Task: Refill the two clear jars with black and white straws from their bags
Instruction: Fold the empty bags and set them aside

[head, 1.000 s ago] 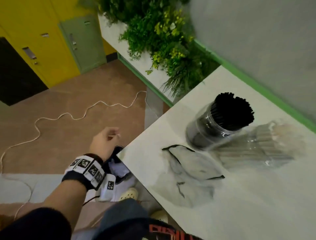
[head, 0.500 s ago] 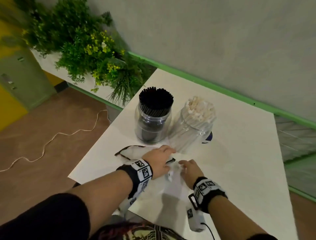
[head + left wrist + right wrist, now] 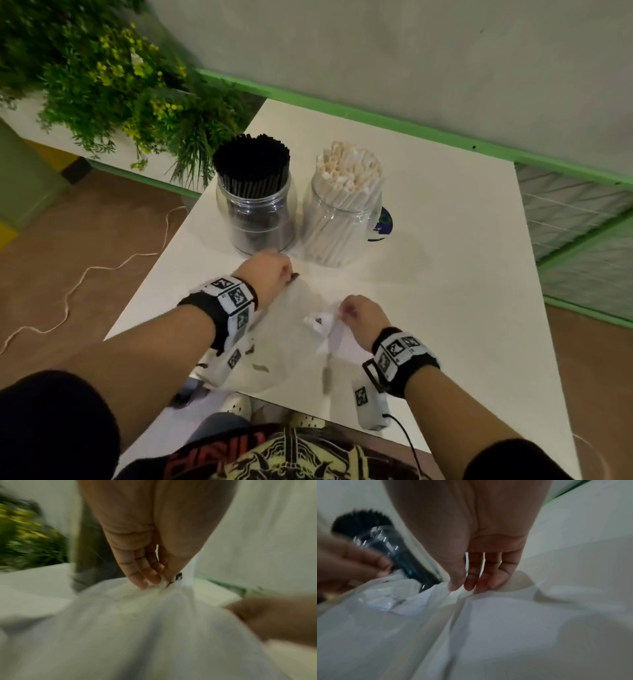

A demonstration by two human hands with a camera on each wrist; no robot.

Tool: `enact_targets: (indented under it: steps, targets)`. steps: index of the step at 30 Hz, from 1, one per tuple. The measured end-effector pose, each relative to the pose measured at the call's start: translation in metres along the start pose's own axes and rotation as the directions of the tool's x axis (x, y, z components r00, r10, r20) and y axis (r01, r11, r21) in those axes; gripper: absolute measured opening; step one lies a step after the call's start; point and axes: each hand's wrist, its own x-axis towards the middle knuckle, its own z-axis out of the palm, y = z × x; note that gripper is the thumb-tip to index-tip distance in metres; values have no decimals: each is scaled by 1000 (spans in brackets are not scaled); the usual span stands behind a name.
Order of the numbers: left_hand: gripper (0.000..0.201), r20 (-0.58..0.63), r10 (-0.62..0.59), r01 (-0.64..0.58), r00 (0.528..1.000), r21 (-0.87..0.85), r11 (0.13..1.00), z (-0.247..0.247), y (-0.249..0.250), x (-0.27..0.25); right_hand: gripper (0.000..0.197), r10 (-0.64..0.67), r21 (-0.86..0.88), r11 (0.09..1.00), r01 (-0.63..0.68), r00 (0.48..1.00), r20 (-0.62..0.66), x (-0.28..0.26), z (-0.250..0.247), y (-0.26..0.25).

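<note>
Two clear jars stand upright at the table's middle: the left jar (image 3: 257,219) packed with black straws (image 3: 251,164), the right jar (image 3: 342,226) packed with white straws (image 3: 349,168). In front of them lie empty clear plastic bags (image 3: 291,329). My left hand (image 3: 274,274) pinches a bag's black-trimmed edge (image 3: 164,582) just before the black jar. My right hand (image 3: 356,311) pinches the crumpled bag film (image 3: 464,592) nearer the front edge. The black jar (image 3: 385,547) shows blurred behind the bags in the right wrist view.
The white table (image 3: 445,274) stands against a grey wall with a green strip (image 3: 376,116). A leafy planter (image 3: 102,85) overhangs the back-left corner. A round sticker (image 3: 383,222) lies behind the white jar. A white cord (image 3: 85,274) trails across the floor at left.
My view swung from the floor back over the table. Both hands came onto the empty bags and now pinch them; the left one slid toward the black jar.
</note>
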Motion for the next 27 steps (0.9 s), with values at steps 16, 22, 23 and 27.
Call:
enact_targets:
  steps: [16, 22, 23, 27]
  targets:
    - [3, -134, -647, 364, 751, -733, 575, -5, -94, -42, 12, 123, 456, 869, 192, 809, -575, -54, -118, 1]
    - [21, 28, -778, 515, 628, -764, 388, 18, -92, -53, 77, -365, -261, 894, 365, 930, 51, -95, -20, -19]
    - [27, 107, -761, 585, 640, -710, 392, 18, -86, -56, 87, -311, -339, 880, 333, 943, 120, -91, -11, -14]
    - [60, 573, -468, 740, 672, -528, 417, 9, -56, -79, 101, -163, -420, 870, 258, 955, 249, -77, 10, -2]
